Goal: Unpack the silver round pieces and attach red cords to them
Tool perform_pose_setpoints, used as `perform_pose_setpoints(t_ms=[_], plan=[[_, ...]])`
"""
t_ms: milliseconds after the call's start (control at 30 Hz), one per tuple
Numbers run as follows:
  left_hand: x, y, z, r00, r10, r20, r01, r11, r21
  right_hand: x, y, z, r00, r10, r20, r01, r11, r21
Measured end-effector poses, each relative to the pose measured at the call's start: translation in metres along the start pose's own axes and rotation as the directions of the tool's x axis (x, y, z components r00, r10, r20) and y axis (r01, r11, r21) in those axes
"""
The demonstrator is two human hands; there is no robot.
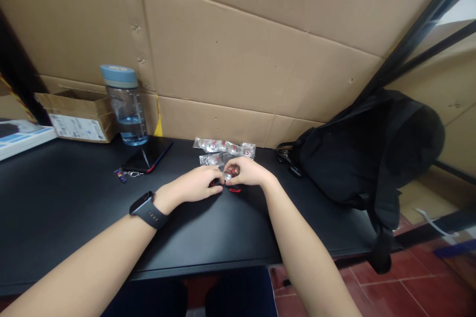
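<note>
My left hand (201, 184), with a dark watch (143, 203) on its wrist, rests low over the table with its fingers curled together. Something small, black and red shows under its fingertips, but its kind is hidden. Close beside it, the fingers and thumb of my right hand (249, 171) close around a small round silvery piece (231, 172) with red marks. A flat red outline (235, 190) shows on the table just below the right fingers. Behind the hands lie two clear plastic strips of round silvery pieces, a far strip (225, 146) and a nearer strip (210, 159) partly covered by my right hand.
Left of the hands lies a dark phone (147, 155) with a charm strap (126, 174). Behind it stand a blue-lidded water bottle (128, 104) and an open cardboard box (80, 116). A black backpack (366, 143) fills the right side. Cardboard panels (241, 49) wall the back.
</note>
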State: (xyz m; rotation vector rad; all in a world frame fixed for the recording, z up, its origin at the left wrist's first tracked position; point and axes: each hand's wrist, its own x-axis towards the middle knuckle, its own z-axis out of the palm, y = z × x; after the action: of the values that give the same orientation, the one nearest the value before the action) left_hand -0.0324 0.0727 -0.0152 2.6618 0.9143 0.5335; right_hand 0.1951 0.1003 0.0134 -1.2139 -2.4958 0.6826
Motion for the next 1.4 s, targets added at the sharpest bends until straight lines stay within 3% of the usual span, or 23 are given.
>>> perform_pose_setpoints(t_ms=[333, 533, 700, 933, 1067, 1167, 1400], plan=[[0.002, -0.004, -0.003, 1.0, 0.02, -0.006, -0.02, 1.0, -0.02, -0.006, -0.012, -0.007, 0.997, 0.005, 0.076, 0.003, 0.996, -0.094], [0.001, -0.006, -0.007, 0.999, 0.039, 0.013, -0.039, 0.999, -0.011, -0.003, -0.016, 0.003, 1.0, -0.019, 0.018, 0.022, 0.982, -0.19], [0.0, -0.01, -0.009, 1.0, 0.002, 0.017, -0.003, 1.0, 0.018, -0.001, -0.016, 0.005, 1.0, 0.004, 0.002, -0.003, 0.985, -0.17], [-0.007, -0.013, -0.013, 0.999, 0.022, 0.048, -0.025, 0.997, 0.067, -0.004, -0.012, -0.005, 0.997, -0.002, 0.082, 0.011, 0.994, -0.113], [-0.009, -0.012, -0.012, 0.999, -0.015, 0.039, 0.009, 0.988, 0.157, -0.007, -0.011, -0.01, 0.996, 0.063, 0.068, -0.05, 0.984, -0.17], [-0.008, -0.01, -0.01, 0.999, -0.033, 0.039, 0.028, 0.99, 0.141, -0.009, -0.012, -0.013, 0.989, 0.135, 0.062, -0.12, 0.972, -0.204], [-0.008, -0.004, -0.01, 0.994, -0.064, 0.083, 0.054, 0.991, 0.121, -0.015, -0.012, -0.021, 0.984, 0.171, 0.05, -0.155, 0.961, -0.231]])
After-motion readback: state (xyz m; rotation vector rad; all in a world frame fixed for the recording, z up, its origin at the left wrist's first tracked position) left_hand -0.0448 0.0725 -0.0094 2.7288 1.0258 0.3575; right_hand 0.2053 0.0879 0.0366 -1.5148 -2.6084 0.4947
